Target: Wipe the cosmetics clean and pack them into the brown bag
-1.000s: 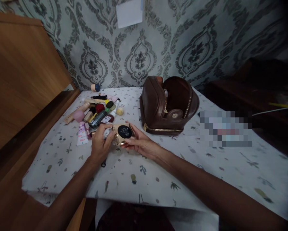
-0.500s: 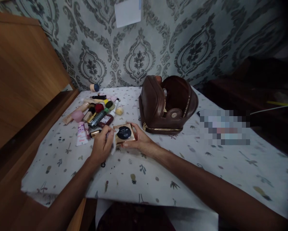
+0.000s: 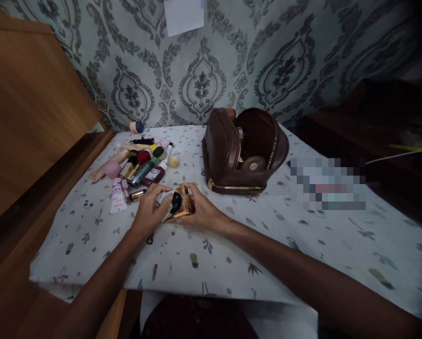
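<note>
Our left hand (image 3: 150, 207) has moved farther over since half a second ago, its fingers closed on a white wipe (image 3: 164, 194) and pressed to the gold case (image 3: 187, 200). That case has tipped — its glossy side now shows, and the black disc (image 3: 176, 202) on its face is partly covered. It sits between both hands, above the surface (image 3: 211, 273), with our right hand (image 3: 204, 209) gripping its far end. We judge that the rubbing has shifted to a fresh part of the case.

Counting across, we have one white-and-purple tube (image 3: 118, 197), one pink sponge (image 3: 112, 169), one gold-and-black tube (image 3: 137, 195) near our left fingers, and one dark red bottle (image 3: 153, 175); the rest of that pile overlaps too much to count. Then come one gold case and one brown bag (image 3: 220, 150), open.
</note>
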Motion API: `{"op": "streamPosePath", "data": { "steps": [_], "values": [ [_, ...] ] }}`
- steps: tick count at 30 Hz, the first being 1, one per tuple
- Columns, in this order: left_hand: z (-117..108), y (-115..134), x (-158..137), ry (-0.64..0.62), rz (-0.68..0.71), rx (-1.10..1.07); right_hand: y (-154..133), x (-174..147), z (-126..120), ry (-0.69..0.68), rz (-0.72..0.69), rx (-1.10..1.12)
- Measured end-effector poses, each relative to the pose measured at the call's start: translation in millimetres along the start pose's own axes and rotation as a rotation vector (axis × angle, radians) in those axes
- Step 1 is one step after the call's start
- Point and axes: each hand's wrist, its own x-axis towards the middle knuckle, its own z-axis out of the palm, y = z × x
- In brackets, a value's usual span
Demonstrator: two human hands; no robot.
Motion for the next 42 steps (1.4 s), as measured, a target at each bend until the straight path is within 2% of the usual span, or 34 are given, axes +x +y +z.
{"op": "streamPosePath", "data": {
  "steps": [8, 13, 22, 28, 32, 35, 38, 42],
  "values": [
    [-7.3, -0.6, -0.6, -0.135, 0.068, -0.118, -1.6, 0.1, 0.6, 0.016, -0.011, 0.014],
    [-6.5, 1.3, -1.6, -0.144, 0.068, -0.095, -3.6, -0.2, 0.7, 0.029, -0.015, -0.013],
    [-7.6, 10.9, -0.2, -0.235, 0.249, -0.093, -4.8, -1.8, -2.7, 0.022, -0.048, -0.125],
    [-13.2, 16.9, 3.7, -0.329, 0.241, -0.210, 4.4, 3.2, -3.6, 0.039, -0.149, -0.144],
    [-13.1, 13.1, 4.2, -0.366, 0.196, -0.265, 9.5, 4.4, -2.5, 0.039, -0.086, -0.097],
    [-13.1, 8.5, 3.8, -0.365, 0.232, -0.276, 7.7, 2.9, -2.6, 0.034, -0.047, -0.061],
    [-15.1, 4.3, 3.8, -0.349, 0.269, -0.209, 1.7, 1.0, -2.7, -0.016, -0.003, 0.026],
    [-16.6, -1.7, 4.5, -0.330, 0.247, -0.062, -3.0, 0.5, -2.1, -0.034, 0.000, 0.088]
  ]
}}
